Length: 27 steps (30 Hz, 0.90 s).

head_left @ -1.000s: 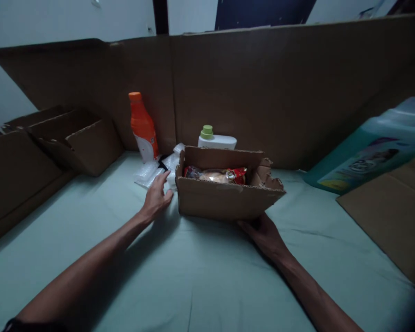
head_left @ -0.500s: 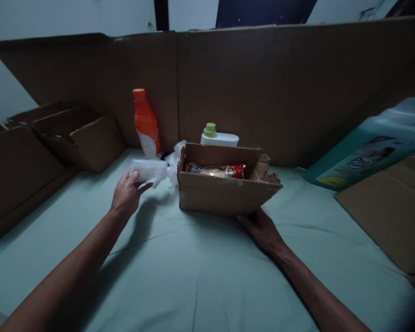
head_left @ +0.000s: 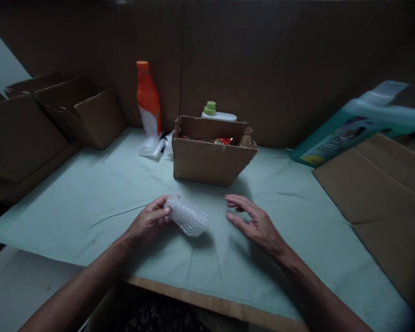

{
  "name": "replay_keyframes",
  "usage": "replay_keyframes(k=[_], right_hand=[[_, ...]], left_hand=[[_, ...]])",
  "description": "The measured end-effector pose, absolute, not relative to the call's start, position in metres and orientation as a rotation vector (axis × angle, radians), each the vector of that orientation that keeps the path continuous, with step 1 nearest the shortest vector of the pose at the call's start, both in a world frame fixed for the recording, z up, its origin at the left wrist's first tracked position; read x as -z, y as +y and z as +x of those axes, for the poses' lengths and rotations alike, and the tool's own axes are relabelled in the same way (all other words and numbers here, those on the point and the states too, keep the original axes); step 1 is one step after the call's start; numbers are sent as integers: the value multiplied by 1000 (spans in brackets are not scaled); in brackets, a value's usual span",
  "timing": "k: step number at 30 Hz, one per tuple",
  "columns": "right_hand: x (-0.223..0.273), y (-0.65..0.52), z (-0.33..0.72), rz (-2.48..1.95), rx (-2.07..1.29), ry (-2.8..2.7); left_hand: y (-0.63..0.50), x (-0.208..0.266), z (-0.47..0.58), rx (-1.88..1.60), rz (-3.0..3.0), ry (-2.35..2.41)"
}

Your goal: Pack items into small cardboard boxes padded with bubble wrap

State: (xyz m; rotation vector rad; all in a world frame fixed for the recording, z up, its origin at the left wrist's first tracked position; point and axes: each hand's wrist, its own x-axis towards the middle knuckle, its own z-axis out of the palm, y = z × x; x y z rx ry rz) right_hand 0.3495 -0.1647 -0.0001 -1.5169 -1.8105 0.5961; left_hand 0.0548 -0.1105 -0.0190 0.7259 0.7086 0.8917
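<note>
My left hand [head_left: 151, 218] pinches one end of a roll of bubble wrap [head_left: 188, 216], held just above the cloth near the table's front. Whether anything is inside the wrap, I cannot tell. To the right of it, my right hand [head_left: 251, 221] is empty, fingers apart and turned toward the wrap. Beyond both hands stands an open cardboard box [head_left: 210, 161]; a red shiny packet [head_left: 224, 140] shows inside it. More clear plastic wrap [head_left: 152, 146] lies left of the box.
An orange bottle [head_left: 148, 99] and a white bottle with a green cap [head_left: 210, 109] stand behind. Other cardboard boxes [head_left: 100, 120] are at the left. A tilted teal jug [head_left: 346, 131] and a cardboard flap [head_left: 376, 184] are at the right. Pale green cloth [head_left: 117, 184] covers the table.
My left hand has brought the bubble wrap from beside the box toward the table's front. My right hand has come off the box. The view has tipped downward.
</note>
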Motion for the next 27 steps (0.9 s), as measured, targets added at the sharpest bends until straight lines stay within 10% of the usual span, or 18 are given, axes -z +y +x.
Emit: replay_keyframes(k=[16,27], right_hand=[[40,-163,287,-1169,-1324,-993],[29,-178,293,-1328,-1097,-1472]], left_hand=[[-105,37,100,-630,655,478],[-110,30,104,-888,1159,1056]])
